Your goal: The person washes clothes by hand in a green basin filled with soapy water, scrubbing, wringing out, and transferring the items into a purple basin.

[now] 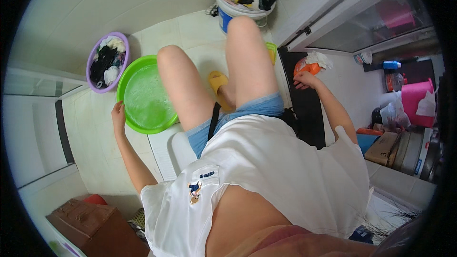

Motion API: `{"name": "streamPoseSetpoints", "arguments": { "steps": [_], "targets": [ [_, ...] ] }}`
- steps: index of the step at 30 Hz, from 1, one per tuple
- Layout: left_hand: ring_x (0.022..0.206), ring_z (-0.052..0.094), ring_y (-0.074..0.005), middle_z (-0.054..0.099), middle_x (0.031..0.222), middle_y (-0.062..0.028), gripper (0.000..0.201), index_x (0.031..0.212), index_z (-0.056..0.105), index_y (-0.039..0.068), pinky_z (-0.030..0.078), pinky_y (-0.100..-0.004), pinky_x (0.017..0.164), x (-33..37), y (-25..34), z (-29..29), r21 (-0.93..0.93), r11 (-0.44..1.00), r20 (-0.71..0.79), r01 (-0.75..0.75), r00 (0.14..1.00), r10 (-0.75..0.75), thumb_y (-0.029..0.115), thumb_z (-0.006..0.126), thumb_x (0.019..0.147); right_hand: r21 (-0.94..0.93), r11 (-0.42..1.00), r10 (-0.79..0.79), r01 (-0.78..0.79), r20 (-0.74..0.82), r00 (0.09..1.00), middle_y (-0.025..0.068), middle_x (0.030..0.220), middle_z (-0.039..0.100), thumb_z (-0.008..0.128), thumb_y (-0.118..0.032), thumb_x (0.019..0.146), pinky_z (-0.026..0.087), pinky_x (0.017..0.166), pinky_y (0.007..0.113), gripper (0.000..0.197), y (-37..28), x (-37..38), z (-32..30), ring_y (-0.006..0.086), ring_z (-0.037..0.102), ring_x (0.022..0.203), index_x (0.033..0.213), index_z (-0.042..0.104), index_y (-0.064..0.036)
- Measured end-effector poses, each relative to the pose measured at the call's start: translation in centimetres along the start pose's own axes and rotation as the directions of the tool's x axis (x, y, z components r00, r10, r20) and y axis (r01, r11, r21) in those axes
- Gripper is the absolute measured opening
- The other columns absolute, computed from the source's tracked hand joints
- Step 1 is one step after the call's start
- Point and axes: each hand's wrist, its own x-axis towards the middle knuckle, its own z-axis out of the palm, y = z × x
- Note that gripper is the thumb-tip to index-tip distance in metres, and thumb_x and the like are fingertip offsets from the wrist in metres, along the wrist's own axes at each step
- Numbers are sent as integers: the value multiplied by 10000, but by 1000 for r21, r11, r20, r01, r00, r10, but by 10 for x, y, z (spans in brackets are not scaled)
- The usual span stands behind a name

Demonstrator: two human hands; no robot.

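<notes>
A round green basin (147, 96) of cloudy, sudsy water stands on the floor to the left of my knees. Beside its outer left rim is my left hand (118, 110), fingers loosely bent and apart; whether they touch the rim is hard to see. Out to the right, my right hand (304, 80) overlaps the lower edge of an orange bottle (312, 68) on the dark sill. Its fingers look loose and spread, with no clear grip around the bottle. White crumpled plastic (323, 60) lies against the bottle's far side.
A purple basin (126, 62) of clothes stands past the green one. Ahead is a bucket (224, 19) heaped with laundry. A glass-paned door (371, 24) stands at the right, near a pink bin (414, 100) and cardboard (382, 147). A brown box (90, 223) is at lower left.
</notes>
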Motion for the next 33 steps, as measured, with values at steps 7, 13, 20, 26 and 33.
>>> {"name": "streamPoseSetpoints", "arguments": {
  "steps": [7, 13, 20, 26, 33],
  "targets": [
    [772, 581, -197, 605, 875, -162, 274, 1051, 512, -49, 450, -271, 676, -19, 7, -8, 65, 997, -10, -36, 999, 36, 110, 465, 833, -103, 994, -23, 23, 7, 1000, 59, 847, 599, 503, -280, 823, 466, 520, 299, 229, -43, 21, -23, 180, 617, 671, 923, 526, -76],
    [830, 591, -221, 603, 892, -176, 257, 1040, 518, -50, 455, -290, 711, -2, 58, -19, 272, 961, -21, -45, 998, 52, 96, 458, 838, -109, 992, -50, 55, 47, 998, 66, 850, 583, 527, -297, 805, 453, 539, 353, 261, -51, 97, -37, 187, 615, 679, 920, 509, -63],
    [900, 578, -227, 594, 969, -160, 235, 1019, 539, -36, 437, -293, 782, 117, 208, 79, 229, 870, -5, -436, 894, 449, 70, 490, 815, 165, 971, -162, 174, -85, 983, 119, 924, 538, 501, -221, 796, 456, 622, 375, 401, -119, 152, -84, 225, 589, 762, 1148, 403, -57],
    [769, 599, -276, 611, 842, -196, 303, 1032, 530, -27, 466, -336, 684, 197, 288, 254, 74, 864, 265, -498, 845, 465, 166, 516, 798, 648, 635, -397, 421, -193, 897, 186, 1049, 498, 423, -323, 877, 474, 666, 402, 563, -188, 154, -81, 295, 580, 858, 1311, 149, -93],
    [708, 566, -211, 605, 899, -112, 406, 1071, 503, 10, 409, -441, 514, 258, 282, 397, 133, 989, 501, 59, 857, -118, 318, 458, 811, 755, 522, -350, 398, -235, 907, 206, 964, 535, 358, -365, 897, 495, 687, 439, 583, -223, 177, -76, 304, 594, 820, 1349, 10, -245]
  ]
}}
